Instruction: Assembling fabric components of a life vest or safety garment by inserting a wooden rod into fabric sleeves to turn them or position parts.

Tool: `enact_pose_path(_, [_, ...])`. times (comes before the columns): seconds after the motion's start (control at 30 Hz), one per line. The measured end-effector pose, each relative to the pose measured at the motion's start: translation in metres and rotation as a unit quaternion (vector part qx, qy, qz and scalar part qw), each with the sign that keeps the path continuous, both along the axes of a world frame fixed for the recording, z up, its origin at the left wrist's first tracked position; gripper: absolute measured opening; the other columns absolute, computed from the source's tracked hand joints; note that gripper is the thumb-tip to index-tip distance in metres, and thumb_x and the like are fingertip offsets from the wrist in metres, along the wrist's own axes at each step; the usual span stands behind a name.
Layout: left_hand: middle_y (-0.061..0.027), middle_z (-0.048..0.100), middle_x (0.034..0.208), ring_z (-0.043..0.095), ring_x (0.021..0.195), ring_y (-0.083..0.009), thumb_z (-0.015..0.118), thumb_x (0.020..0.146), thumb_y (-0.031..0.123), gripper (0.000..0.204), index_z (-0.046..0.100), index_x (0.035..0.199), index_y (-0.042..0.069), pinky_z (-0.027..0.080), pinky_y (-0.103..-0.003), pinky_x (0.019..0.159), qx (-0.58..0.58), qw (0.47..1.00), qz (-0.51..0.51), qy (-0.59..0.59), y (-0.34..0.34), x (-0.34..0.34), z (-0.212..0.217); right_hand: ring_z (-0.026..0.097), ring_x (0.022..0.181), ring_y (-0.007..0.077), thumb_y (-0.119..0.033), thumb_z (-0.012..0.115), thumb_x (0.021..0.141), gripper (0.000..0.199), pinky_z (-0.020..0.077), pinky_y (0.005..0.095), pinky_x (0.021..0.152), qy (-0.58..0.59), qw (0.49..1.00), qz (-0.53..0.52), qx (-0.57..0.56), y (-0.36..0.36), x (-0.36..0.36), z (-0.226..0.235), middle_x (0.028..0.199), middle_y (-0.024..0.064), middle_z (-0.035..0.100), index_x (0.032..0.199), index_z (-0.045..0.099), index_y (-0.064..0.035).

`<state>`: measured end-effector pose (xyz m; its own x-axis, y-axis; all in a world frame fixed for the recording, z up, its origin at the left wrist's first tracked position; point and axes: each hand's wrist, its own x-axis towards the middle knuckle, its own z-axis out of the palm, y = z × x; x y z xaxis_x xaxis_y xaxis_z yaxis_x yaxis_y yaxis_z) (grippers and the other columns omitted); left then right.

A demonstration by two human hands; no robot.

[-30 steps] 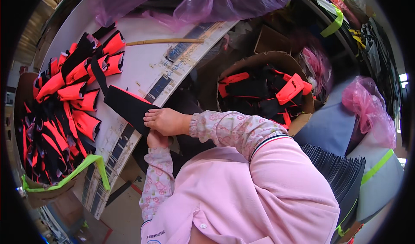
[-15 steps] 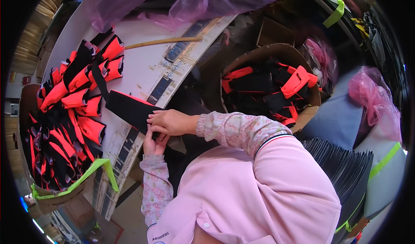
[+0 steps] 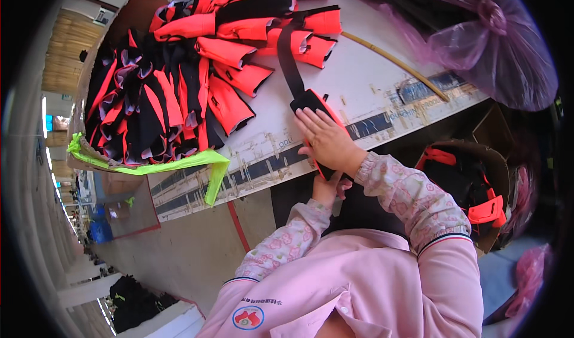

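Black-and-orange fabric piece (image 3: 315, 107): on the white worktable (image 3: 382, 93) at its near edge, flat, partly under the right hand (image 3: 327, 142); long black strap (image 3: 289, 55) running up from it toward the pile. Compared with a second ago, now pinned squarely under the palm rather than merely touched at one end, and lying closer to the table edge; judged as smoothing or pressing of the piece in progress

Right hand: palm down on the piece, fingers extended and lightly spread, tips near the black upper end

Left hand (image 3: 327, 188): below the table edge, just under the right wrist, fingers curled at the lower end of the piece; whether pinching it, cannot tell. Half a second ago similarly tucked beneath

Pile of black-and-orange pieces (image 3: 179, 81): heaped on the far left of the table, above a lime-green band (image 3: 179, 161); apart from the hands

Thin wooden stick (image 3: 394, 63): on the table, beside a purple plastic bag (image 3: 466, 33)

Round bin (image 3: 472, 182): right of the sleeve, holding similar pieces
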<state>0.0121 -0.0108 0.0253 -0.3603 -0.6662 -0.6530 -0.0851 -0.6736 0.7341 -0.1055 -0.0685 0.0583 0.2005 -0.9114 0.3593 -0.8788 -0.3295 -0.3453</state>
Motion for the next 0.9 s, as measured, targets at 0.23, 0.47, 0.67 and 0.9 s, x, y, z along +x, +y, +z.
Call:
enact_pose_path(0.23, [-0.0127,0.062,0.063,0.056,0.042,-0.0172,0.058,0.085,0.018,0.022,0.061,0.084,-0.004,0.049,-0.027,0.043,-0.045,0.999,0.003,0.025,0.001,-0.001,-0.017,0.029,0.13,0.0284,-0.043,0.045,0.087,0.066,0.0173,0.0433,0.108,-0.013,0.992,-0.125,0.01,-0.068,-0.016,-0.009,0.137,0.0185,0.035,0.132,0.033,0.0043])
enact_pose_path(0.47, [-0.0161,0.063,0.064,0.05,0.035,-0.0166,0.058,0.085,0.021,0.027,0.06,0.081,-0.006,0.048,-0.026,0.044,-0.042,0.998,0.014,0.053,0.005,0.003,-0.017,0.026,0.13,0.0338,-0.039,0.048,0.088,0.057,0.0192,0.0476,0.106,0.008,0.99,-0.133,-0.047,-0.083,-0.018,0.008,0.137,0.0187,0.035,0.13,0.039,-0.0015])
enact_pose_path(0.67, [-0.0109,0.058,0.057,0.051,0.039,-0.0157,0.06,0.084,0.024,0.026,0.061,0.078,-0.002,0.045,-0.026,0.04,0.053,0.987,0.06,0.139,-0.011,0.013,0.009,0.038,0.122,0.0302,-0.001,0.053,0.07,0.057,0.0235,0.0485,0.103,0.028,0.998,-0.011,0.052,0.064,-0.009,0.055,0.126,0.0144,0.045,0.125,0.045,-0.007])
enact_pose_path(0.9, [-0.0055,0.056,0.057,0.048,0.039,-0.0127,0.058,0.085,0.03,0.03,0.06,0.075,0.002,0.043,-0.025,0.042,0.035,0.988,-0.036,0.148,0.004,-0.002,0.04,0.057,0.098,0.0264,0.0,0.057,0.069,0.034,0.041,0.0395,0.091,0.006,0.994,-0.111,-0.022,0.108,-0.018,0.025,0.1,0.0118,0.06,0.103,0.059,-0.0037])
